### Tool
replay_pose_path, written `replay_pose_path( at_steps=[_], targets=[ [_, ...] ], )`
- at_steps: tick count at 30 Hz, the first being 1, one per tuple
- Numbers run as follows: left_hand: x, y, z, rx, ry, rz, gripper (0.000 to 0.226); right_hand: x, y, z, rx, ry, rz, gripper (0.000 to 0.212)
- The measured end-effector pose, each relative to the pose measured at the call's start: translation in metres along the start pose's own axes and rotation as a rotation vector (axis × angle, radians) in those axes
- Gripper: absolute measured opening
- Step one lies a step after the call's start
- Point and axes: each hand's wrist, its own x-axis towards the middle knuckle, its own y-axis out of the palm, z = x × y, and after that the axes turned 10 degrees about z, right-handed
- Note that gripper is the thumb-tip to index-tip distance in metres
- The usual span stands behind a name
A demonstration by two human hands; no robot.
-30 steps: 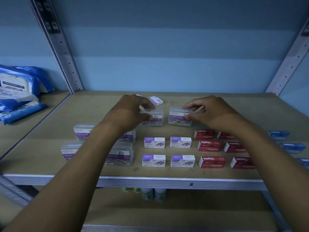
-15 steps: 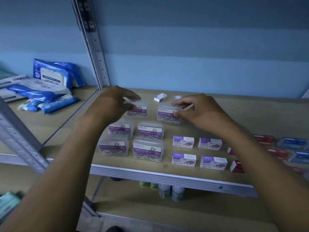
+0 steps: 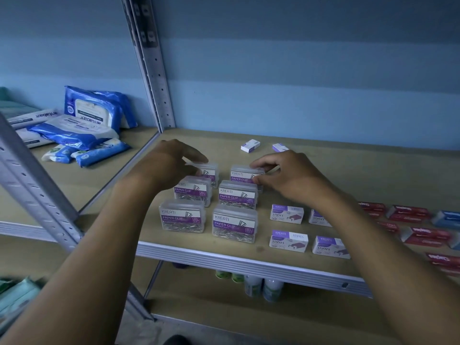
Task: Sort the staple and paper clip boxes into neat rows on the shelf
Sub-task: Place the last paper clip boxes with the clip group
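Several clear paper clip boxes with purple labels stand in two columns on the wooden shelf [image 3: 348, 170]. My left hand [image 3: 169, 168] rests on the back-left paper clip box [image 3: 211, 171], fingers curled round it. My right hand [image 3: 288, 178] pinches the back-right paper clip box [image 3: 242, 174] between thumb and fingers. In front stand the middle pair [image 3: 237, 195] and the front pair [image 3: 234, 226]. Purple-and-white staple boxes [image 3: 287, 214] sit to the right in rows, partly hidden by my right forearm. Red staple boxes [image 3: 410, 212] and blue boxes [image 3: 448, 219] lie further right.
Two small white-purple boxes [image 3: 250, 145] lie loose near the back wall. A metal upright [image 3: 151, 70] divides this bay from the left one, which holds blue wipe packs [image 3: 94, 113]. Bottles [image 3: 261, 287] stand on the shelf below.
The view has swung left and nearer. Both hands have brought the two back paper clip boxes closer behind the middle pair, the gap to them now almost shut.
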Motion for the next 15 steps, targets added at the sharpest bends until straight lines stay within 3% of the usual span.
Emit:
replay_pose_path(
  at_steps=[8,15],
  targets=[
    [-0.005,-0.004,-0.004,0.002,0.015,-0.016,0.035,-0.007,-0.013,-0.003,0.043,0.024,-0.042,0.024],
    [0.019,-0.012,-0.038,0.049,0.13,-0.094,0.037,-0.002,-0.053,-0.033,-0.107,0.095,-0.146,0.024]
  ],
)
